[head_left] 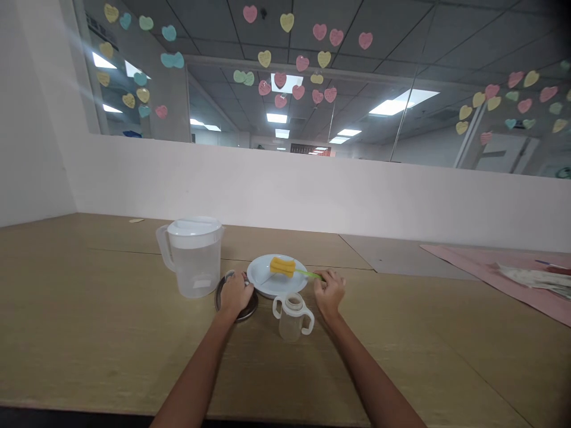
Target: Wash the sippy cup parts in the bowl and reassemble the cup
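Note:
My right hand (pixel 329 292) is closed round the thin green handle of a bottle brush with a yellow sponge head (pixel 282 267). The sponge head is over a white plate (pixel 259 266). My left hand (pixel 236 293) is over a dark round dish with a shiny rim (pixel 252 308), left of the plate. Its fingers are curled, and what they grip is hidden. Between my hands, in front of the plate, a clear baby cup with two white handles (pixel 291 326) stands upright with its top uncovered.
A large translucent pitcher with a white lid (pixel 196 261) stands left of the dish. At the right, a pink sheet (pixel 473 267) bears a plastic packet (pixel 535 278) and a pen. A white wall (pixel 285 187) with a window above borders the table's back.

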The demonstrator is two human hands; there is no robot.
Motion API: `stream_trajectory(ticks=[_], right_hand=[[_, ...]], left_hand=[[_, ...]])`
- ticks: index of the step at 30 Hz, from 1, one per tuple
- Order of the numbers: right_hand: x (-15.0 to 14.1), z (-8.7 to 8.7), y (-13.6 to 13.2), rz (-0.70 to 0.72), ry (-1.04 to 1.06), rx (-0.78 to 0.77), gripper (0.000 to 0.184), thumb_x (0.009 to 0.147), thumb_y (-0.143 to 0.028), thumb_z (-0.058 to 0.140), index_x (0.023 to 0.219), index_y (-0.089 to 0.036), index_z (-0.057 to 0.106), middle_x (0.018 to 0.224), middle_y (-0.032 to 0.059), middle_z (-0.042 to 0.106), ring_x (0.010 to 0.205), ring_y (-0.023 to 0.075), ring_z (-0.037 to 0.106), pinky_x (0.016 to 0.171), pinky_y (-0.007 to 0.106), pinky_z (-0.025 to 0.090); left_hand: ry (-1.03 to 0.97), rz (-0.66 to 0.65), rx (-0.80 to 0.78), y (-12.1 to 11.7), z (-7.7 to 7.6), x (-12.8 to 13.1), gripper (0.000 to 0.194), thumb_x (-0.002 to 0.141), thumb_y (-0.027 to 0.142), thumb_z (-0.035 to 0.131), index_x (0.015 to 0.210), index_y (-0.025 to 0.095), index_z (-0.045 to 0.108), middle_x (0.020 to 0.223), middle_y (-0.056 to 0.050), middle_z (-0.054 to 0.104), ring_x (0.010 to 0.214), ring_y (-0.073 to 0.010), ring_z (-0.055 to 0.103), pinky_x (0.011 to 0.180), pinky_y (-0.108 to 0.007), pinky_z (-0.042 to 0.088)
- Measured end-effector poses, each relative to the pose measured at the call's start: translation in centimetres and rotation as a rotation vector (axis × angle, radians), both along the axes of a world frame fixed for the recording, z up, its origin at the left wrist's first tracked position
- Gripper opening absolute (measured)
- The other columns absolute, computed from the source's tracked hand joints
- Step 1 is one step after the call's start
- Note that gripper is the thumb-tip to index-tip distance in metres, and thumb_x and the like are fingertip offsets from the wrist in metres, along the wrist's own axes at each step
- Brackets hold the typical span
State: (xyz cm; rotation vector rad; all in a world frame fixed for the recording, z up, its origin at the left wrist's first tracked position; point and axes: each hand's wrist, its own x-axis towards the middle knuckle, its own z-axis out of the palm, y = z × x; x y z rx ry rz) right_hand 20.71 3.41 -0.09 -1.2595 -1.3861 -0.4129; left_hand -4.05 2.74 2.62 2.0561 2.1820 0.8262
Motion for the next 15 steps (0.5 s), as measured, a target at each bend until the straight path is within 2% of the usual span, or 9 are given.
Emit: stream_trajectory(ticks=[6, 15], right_hand=[[0.06, -0.23, 0.1, -0.014, -0.052, 0.024, 0.019, 0.071, -0.016, 0.046, 0.072, -0.018, 0.065, 0.069, 0.0018, 0.057, 0.072, 0.0174, 0.047, 0.071, 0.03, 0.026], [0.23, -0.32, 0.16, -0.044, -0.063, 0.027, 0.018, 0.071, -0.016, 0.046, 0.07, -0.019, 0.064, 0.068, 0.002, 0.057, 0.071, 0.0175, 0.047, 0.07, 0.03, 0.025]], left_hand=[[-0.008, -0.008, 0.023, 0.07, -0.09, -0.09, 0.023, 0.077, 0.024, 0.047, 0.093, 0.011, 0.057, 0.101, -0.014, 0.059, 0.099, -0.0238, 0.054, 0.081, -0.029, 0.039], [-0.093, -0.05, -0.013, 0.5, -0.1, -0.29, 0.019, 0.076, 0.019, 0.043, 0.078, 0.013, 0.061, 0.089, -0.01, 0.062, 0.09, -0.0199, 0.055, 0.075, -0.027, 0.037]])
